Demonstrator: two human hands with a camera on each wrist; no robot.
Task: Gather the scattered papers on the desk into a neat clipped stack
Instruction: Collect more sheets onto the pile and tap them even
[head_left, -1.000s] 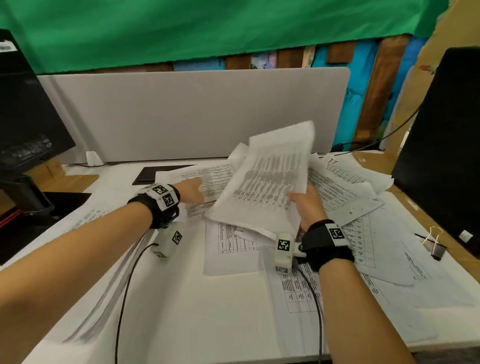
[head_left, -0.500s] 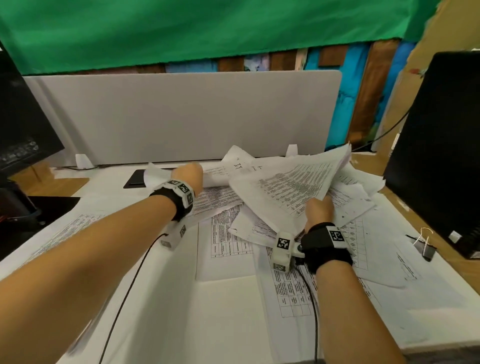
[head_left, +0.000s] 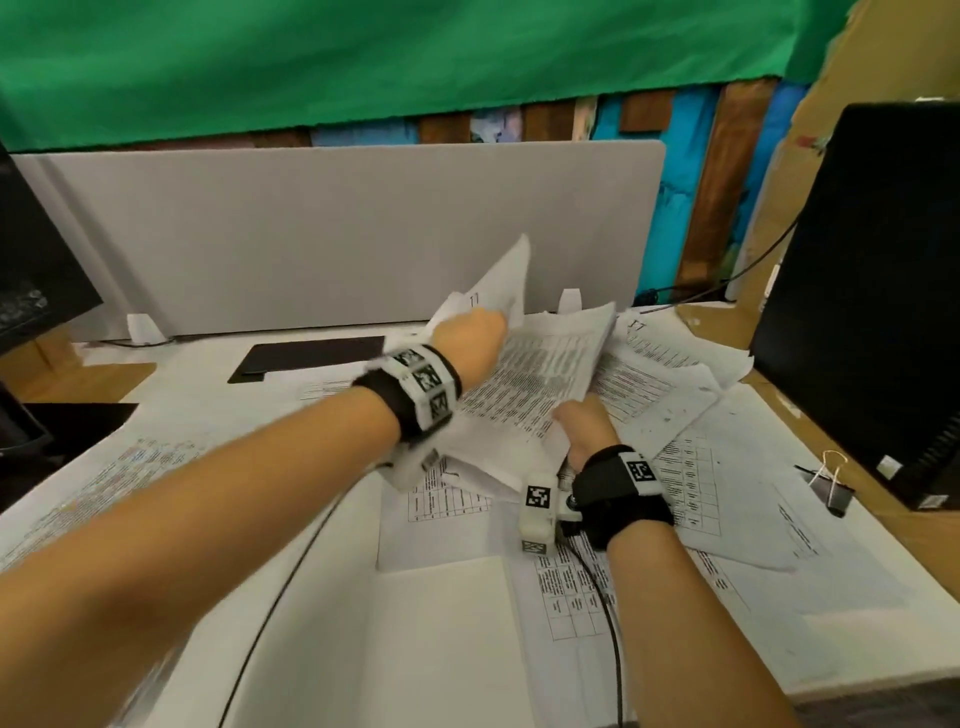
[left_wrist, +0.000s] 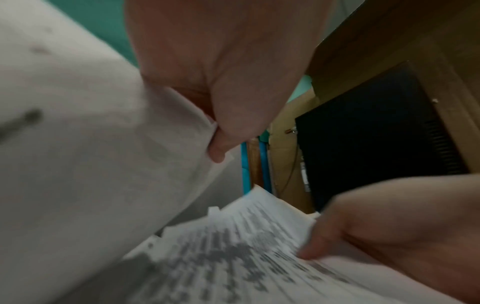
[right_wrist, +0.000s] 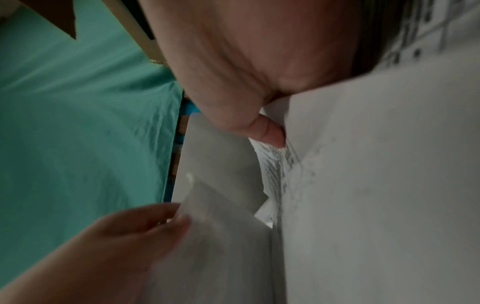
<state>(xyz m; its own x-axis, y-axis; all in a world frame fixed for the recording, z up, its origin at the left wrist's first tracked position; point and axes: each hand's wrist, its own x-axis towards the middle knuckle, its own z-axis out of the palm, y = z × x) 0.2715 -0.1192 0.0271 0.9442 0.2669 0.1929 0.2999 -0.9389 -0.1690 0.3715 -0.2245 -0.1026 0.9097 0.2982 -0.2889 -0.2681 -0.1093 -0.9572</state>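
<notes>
Loose printed sheets (head_left: 566, 597) are spread flat over the white desk (head_left: 322, 623) at 6 o'clock, thin, grid-table print, overlapped. At centre, a lifted sheaf (head_left: 540, 384) of printed sheets is pinched at its near edge by the right hand (head_left: 587, 423), thumb on top, fingers curled under. A blank-backed sheet (head_left: 501, 283), curled and upright, is pinched at 12 o'clock by the left hand (head_left: 470, 332), thumb against fingers. A black binder clip (head_left: 834, 491), wire handles up, is seen at 3 o'clock beside a dark monitor (head_left: 872, 312). A grey partition (head_left: 311, 234) closes the far edge.
</notes>
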